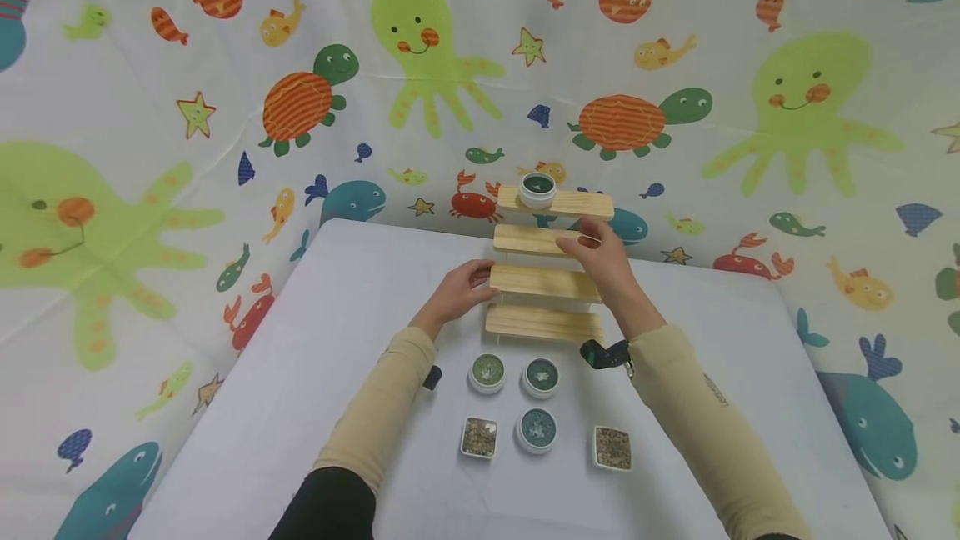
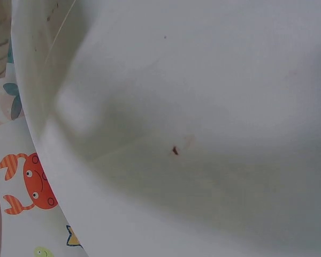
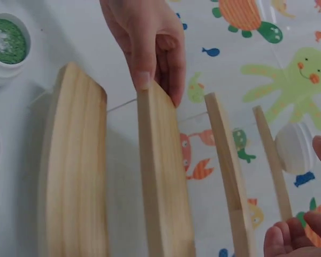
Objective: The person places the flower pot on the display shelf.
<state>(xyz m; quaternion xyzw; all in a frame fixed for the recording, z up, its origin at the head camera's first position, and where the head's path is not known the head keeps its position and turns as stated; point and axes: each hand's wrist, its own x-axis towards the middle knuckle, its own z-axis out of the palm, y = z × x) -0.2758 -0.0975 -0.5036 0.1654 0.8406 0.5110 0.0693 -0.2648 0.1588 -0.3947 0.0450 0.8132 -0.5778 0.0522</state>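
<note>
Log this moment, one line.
left hand: grips second-lowest plank at left end; right hand: empty, near top plank; white jar: on top plank

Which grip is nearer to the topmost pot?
Right. The right grip is below and right of the topmost pot; the left grip is farther below-left, at the third plank down.

- The right hand (image 1: 602, 261) hides the right end of the second-highest board (image 1: 528, 240); whether it touches the wood cannot be told.
- In the right wrist view, the lower edge cuts off the lowest board (image 1: 543, 322), the top edge crops the left hand (image 1: 461, 290), and the left edge clips a green-filled jar (image 3: 8, 43).
- Lettering (image 1: 716, 390) on the right sleeve (image 1: 686, 407) is too small to read.
</note>
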